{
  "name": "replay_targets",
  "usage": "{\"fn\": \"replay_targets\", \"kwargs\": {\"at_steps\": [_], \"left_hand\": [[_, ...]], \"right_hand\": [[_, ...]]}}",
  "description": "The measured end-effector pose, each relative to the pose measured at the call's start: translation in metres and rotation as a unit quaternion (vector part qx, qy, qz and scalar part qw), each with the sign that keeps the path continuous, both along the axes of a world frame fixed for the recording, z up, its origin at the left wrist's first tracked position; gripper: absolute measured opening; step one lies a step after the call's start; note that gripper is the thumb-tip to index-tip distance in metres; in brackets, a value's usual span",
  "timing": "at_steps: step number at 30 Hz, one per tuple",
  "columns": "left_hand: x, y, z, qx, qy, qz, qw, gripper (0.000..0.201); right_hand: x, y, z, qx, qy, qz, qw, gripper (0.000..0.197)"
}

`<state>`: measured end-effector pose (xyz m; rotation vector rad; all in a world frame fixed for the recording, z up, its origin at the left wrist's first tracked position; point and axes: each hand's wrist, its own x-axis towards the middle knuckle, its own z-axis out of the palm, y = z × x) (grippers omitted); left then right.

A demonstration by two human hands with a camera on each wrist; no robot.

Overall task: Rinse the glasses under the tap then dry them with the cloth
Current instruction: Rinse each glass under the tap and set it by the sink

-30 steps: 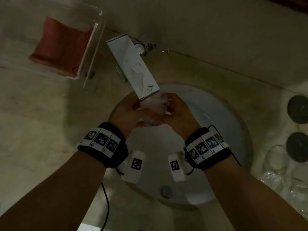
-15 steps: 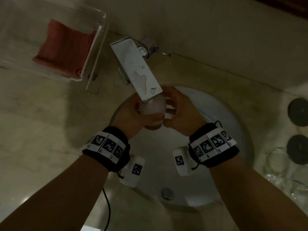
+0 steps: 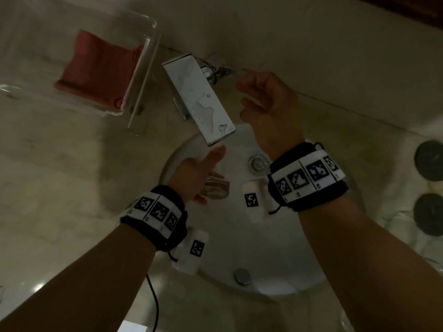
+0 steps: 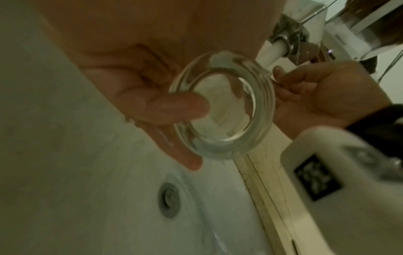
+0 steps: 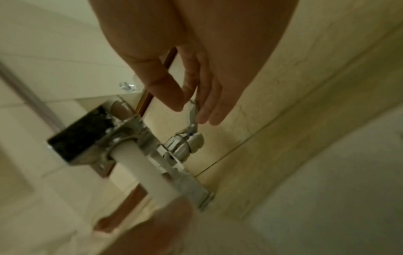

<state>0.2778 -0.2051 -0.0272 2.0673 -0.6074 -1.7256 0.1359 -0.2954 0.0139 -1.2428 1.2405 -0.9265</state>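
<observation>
My left hand [image 3: 203,168] grips a clear glass [image 3: 215,188] over the white sink [image 3: 299,259], just below the end of the flat chrome tap spout [image 3: 199,101]. From the left wrist I see the glass's thick wet base [image 4: 222,107], my fingers [image 4: 174,110] curled round its side, and a white stream of water [image 4: 270,51] falling behind it. My right hand [image 3: 242,99] is up at the thin tap lever [image 3: 239,70] beside the spout. In the right wrist view the tap lever [image 5: 193,112] lies between my thumb and fingers [image 5: 205,110]. A red cloth [image 3: 96,73] lies folded at the back left.
The cloth sits in a clear plastic tray [image 3: 143,75] on the pale stone counter left of the tap. Two dark round objects [image 3: 429,164] lie at the right edge, with faint clear glassware below them. The drain [image 3: 257,162] shows in the basin. The wall stands close behind the tap.
My right hand has let go of the glass and moved up and back to the tap lever. My left hand now holds the glass alone, a little lower in the basin.
</observation>
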Motion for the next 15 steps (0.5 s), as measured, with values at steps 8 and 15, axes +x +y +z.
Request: {"fn": "replay_targets", "kwargs": {"at_steps": [8, 15], "left_hand": [[0.0, 0.002, 0.001, 0.033, 0.014, -0.04, 0.999, 0.067], [-0.004, 0.01, 0.018, 0.023, 0.04, -0.036, 0.998, 0.068]], "right_hand": [[-0.005, 0.004, 0.003, -0.019, 0.006, 0.018, 1.0, 0.039], [-0.014, 0.065, -0.008, 0.129, 0.163, -0.039, 0.977, 0.025]]}}
